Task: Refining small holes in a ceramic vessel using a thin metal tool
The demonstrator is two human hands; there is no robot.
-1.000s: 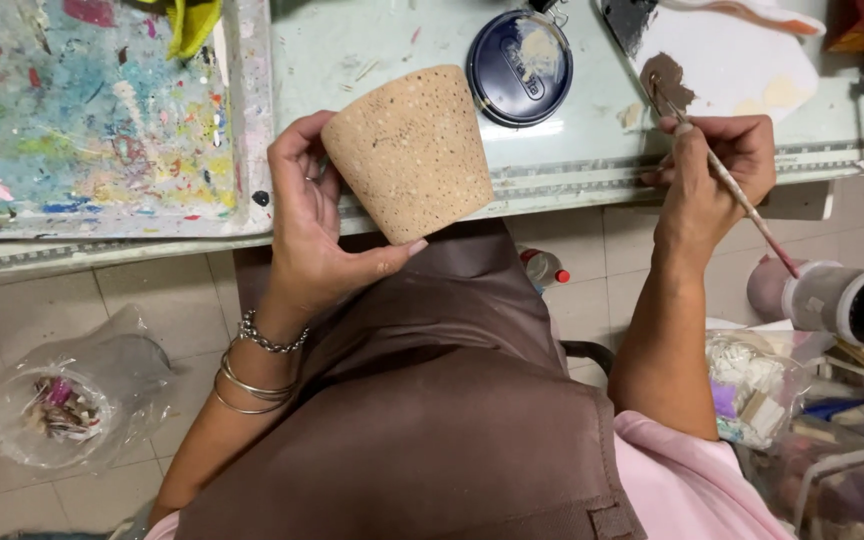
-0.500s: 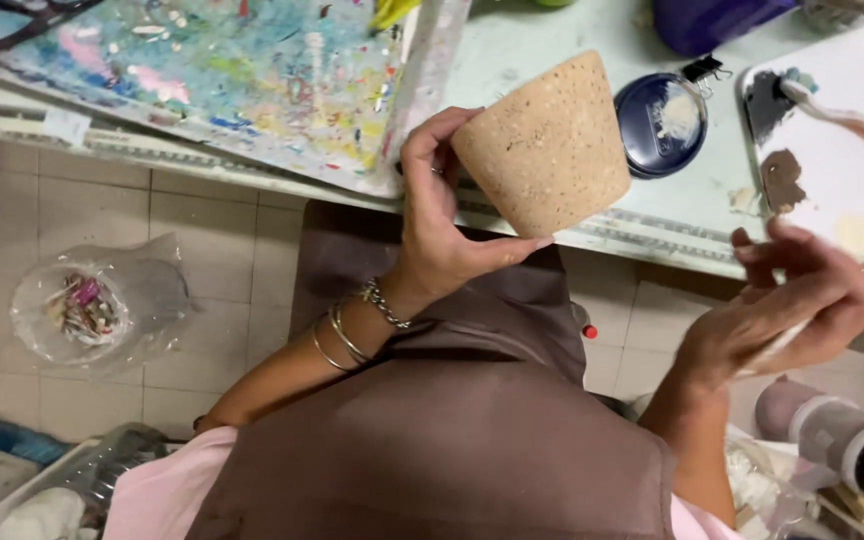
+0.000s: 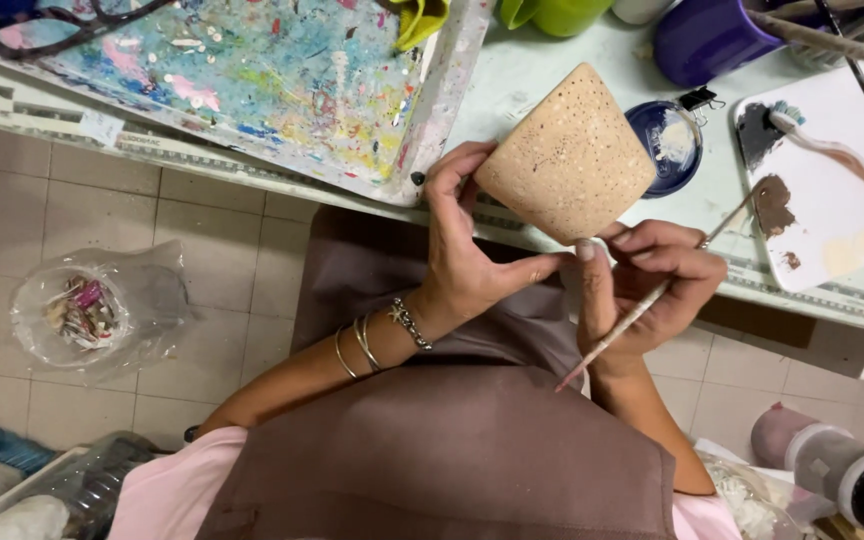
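My left hand (image 3: 462,255) grips a speckled tan pot (image 3: 567,155), held upside down above the table edge, thumb along its rim. My right hand (image 3: 647,290) holds a thin paintbrush (image 3: 642,305) with its tip pointing toward a white palette (image 3: 832,215); the index finger touches the pot's rim. The palette carries brown, black and cream paint, and a toothbrush lies on it. A round blue lid (image 3: 667,140) with pale paint lies just behind the pot.
A paint-splattered board (image 3: 252,70) covers the table's left part. A purple cup (image 3: 702,35) and a green cup (image 3: 557,12) stand at the back. On the tiled floor sit a clear plastic bag of scraps (image 3: 87,310) at left and a roll (image 3: 842,465) at right.
My right hand came in from the right and now touches the pot's rim. The view shifted, so the pot sits lower and more central.
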